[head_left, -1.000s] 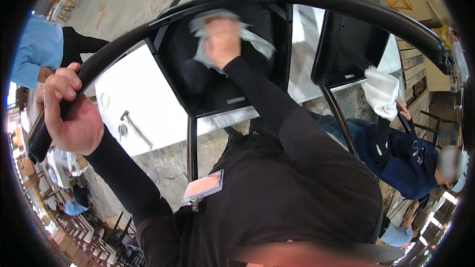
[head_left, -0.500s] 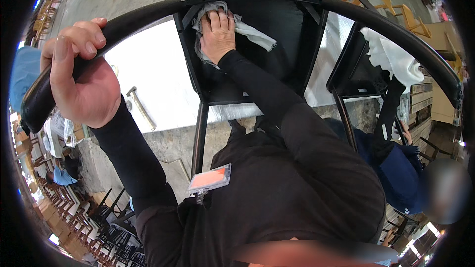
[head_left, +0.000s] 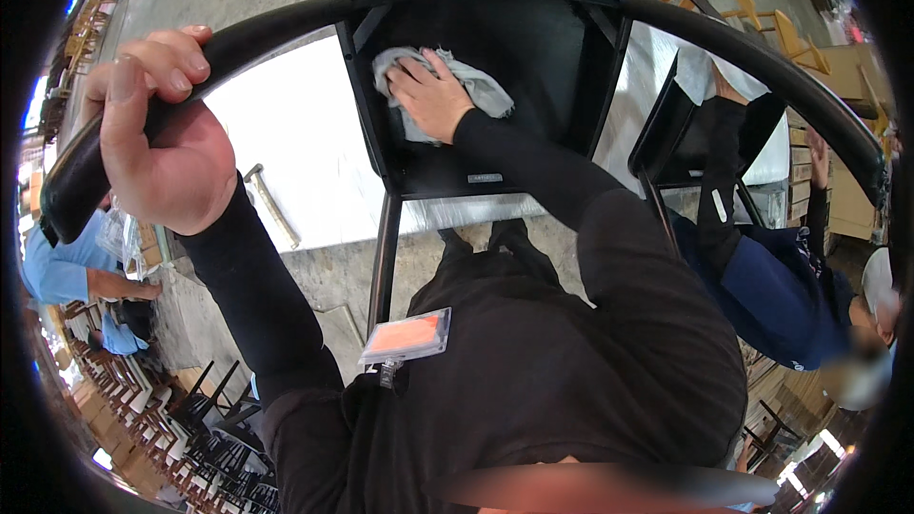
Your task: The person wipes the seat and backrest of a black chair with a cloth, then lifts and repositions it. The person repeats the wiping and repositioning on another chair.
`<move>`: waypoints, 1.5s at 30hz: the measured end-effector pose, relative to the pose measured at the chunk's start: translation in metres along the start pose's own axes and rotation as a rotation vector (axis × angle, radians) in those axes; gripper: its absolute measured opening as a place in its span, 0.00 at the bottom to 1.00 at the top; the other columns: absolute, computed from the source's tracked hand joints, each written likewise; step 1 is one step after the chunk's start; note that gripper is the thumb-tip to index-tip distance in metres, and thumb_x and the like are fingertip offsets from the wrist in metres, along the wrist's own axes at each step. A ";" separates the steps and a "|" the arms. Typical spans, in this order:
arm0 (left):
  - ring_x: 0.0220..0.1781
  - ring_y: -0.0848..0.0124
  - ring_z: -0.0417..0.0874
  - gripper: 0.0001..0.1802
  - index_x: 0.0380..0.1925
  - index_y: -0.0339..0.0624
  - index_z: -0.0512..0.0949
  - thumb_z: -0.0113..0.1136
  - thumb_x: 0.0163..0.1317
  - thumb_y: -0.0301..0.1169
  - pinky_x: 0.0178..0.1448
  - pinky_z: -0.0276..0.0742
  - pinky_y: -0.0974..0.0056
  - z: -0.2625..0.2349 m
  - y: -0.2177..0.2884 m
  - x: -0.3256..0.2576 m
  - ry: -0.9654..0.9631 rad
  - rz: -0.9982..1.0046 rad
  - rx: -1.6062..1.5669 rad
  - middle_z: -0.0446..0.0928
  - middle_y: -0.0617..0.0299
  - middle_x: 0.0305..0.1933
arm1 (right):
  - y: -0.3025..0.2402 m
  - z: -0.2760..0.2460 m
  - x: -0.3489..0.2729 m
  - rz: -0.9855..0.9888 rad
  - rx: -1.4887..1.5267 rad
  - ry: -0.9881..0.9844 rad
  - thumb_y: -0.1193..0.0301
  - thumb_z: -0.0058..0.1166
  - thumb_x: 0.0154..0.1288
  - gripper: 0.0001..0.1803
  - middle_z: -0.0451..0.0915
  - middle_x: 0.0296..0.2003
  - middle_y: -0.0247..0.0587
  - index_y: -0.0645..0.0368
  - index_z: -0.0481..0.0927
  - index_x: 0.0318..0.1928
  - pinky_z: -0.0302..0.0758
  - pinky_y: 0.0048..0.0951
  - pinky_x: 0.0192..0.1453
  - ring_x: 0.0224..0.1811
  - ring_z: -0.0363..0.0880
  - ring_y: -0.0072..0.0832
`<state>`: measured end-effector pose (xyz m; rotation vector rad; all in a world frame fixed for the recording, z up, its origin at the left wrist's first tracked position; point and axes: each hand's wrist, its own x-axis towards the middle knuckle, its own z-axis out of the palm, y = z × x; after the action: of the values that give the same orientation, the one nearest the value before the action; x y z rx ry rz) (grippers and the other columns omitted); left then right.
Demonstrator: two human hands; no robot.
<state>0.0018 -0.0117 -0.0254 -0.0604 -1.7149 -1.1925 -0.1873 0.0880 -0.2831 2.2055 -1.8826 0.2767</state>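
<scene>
Head view: the step in hand appears to be wiping the panel (head_left: 543,57) of the chair (head_left: 383,257). Right hand (head_left: 430,100): spread flat over the cloth (head_left: 486,90), pressing it to the panel. Left hand (head_left: 171,157): curled around the rail (head_left: 276,30), left of the right hand, apparently steadying the chair. A further stroke would call for even pressure and a firm hold on the rail. Left of the right hand, a raised edge (head_left: 361,100) limits reach. Right of the left hand, a bar (head_left: 273,209) lies on the table (head_left: 295,124). Well right of the right hand, a co-worker's hand (head_left: 728,88) is over a second chair (head_left: 671,138).
</scene>
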 end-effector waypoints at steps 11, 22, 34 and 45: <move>0.31 0.61 0.76 0.09 0.28 0.40 0.75 0.54 0.68 0.30 0.54 0.74 0.47 -0.001 -0.010 -0.001 0.026 0.007 -0.019 0.73 0.55 0.23 | 0.000 0.013 -0.025 -0.390 0.046 -0.039 0.69 0.49 0.66 0.15 0.78 0.57 0.36 0.54 0.80 0.50 0.53 0.49 0.79 0.69 0.68 0.32; 0.36 0.61 0.75 0.12 0.28 0.41 0.76 0.47 0.69 0.31 0.58 0.70 0.44 -0.018 -0.002 0.000 -0.100 0.019 0.105 0.73 0.58 0.27 | -0.022 0.040 -0.016 0.071 0.096 0.289 0.70 0.51 0.61 0.15 0.73 0.55 0.37 0.57 0.81 0.48 0.56 0.53 0.74 0.66 0.67 0.37; 0.35 0.61 0.74 0.12 0.26 0.41 0.75 0.49 0.68 0.31 0.57 0.72 0.45 -0.015 -0.011 -0.005 0.010 0.020 0.043 0.71 0.59 0.26 | -0.026 0.041 -0.048 0.127 0.138 0.211 0.67 0.49 0.65 0.15 0.73 0.54 0.34 0.50 0.82 0.50 0.61 0.49 0.69 0.64 0.68 0.34; 0.34 0.63 0.74 0.10 0.30 0.42 0.75 0.47 0.70 0.28 0.55 0.73 0.45 -0.021 -0.017 -0.002 -0.090 0.081 0.042 0.72 0.59 0.27 | -0.045 0.042 -0.139 -0.110 0.224 -0.293 0.66 0.52 0.59 0.11 0.77 0.46 0.34 0.52 0.86 0.39 0.70 0.43 0.58 0.56 0.72 0.33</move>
<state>0.0079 -0.0345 -0.0376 -0.1591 -1.7984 -1.1088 -0.1654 0.2134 -0.3656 2.6137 -1.9446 0.1574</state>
